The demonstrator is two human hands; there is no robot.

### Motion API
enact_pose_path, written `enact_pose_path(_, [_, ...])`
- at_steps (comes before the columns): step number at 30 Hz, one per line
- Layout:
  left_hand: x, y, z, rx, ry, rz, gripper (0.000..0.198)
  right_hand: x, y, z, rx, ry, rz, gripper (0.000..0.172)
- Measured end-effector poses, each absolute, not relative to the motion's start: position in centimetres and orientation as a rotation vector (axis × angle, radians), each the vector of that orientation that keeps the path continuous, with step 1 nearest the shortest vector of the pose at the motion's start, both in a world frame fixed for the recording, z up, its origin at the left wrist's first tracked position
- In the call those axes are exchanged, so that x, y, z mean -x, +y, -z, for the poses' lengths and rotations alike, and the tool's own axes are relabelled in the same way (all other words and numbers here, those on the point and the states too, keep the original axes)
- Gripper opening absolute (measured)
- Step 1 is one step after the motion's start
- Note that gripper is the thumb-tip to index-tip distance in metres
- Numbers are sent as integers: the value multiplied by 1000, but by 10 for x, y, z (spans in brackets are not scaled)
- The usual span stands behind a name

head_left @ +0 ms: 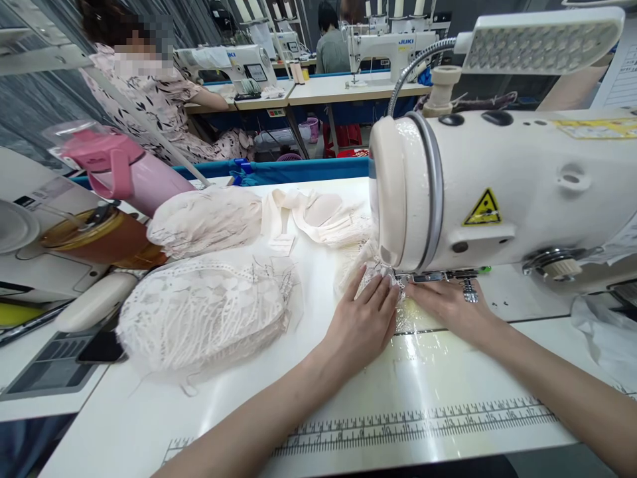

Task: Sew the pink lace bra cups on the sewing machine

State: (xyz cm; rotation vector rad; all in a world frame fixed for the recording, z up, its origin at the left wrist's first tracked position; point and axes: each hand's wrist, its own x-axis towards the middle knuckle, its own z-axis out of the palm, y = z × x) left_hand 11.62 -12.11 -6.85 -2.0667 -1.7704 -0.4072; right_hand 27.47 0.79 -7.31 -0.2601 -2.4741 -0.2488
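White lace, pieced with pale trim (343,229), lay toward the far edge of the bench (129,425), with one end running under the head of the sewing machine (527,179). It appeared light, limp and open-meshed, liable to stretch or snag on a ring or a rough edge, and likely to slide easily over the glossy top. Flat fingertips on the denser trim were judged the safest hold; pinching the open mesh was judged the poorest.

Left hand (365,315): fingers extended and laid flat on the lace just beside the machine head, the grip not clamped on it. Right hand (455,305): set close beneath the machine head, fingertips partly hidden (a silvery ring showed on one finger); whether that grip was closed on cloth could not be told.

The machine head was the chief obstruction, overhanging the work and hiding part of it. Two loose bundles, a nearer lace bundle (209,312) and a farther pale bundle (209,219), took up room toward the bench's left edge. Beyond them leaned a pink flask (134,169), near an amber container (99,239). Sheer cloth (604,335) lay toward the right edge; a printed ruler (378,431) followed the near edge.
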Motion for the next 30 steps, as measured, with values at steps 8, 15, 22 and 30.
enact_pose_path(8, [-115,-119,68,2062,-1809,387,34,-274,23,94,288,-2435,143,24])
enact_pose_path(15, [-115,-121,68,2041,-1801,354,36,-279,23,92,182,-2533,221,38])
enact_pose_path(22, [-112,-127,70,2147,-1673,351,32,-283,8,87,345,-2526,246,34])
enact_pose_path(30, [-112,-126,69,2111,-1730,416,32,-279,6,89,329,-2576,16,36])
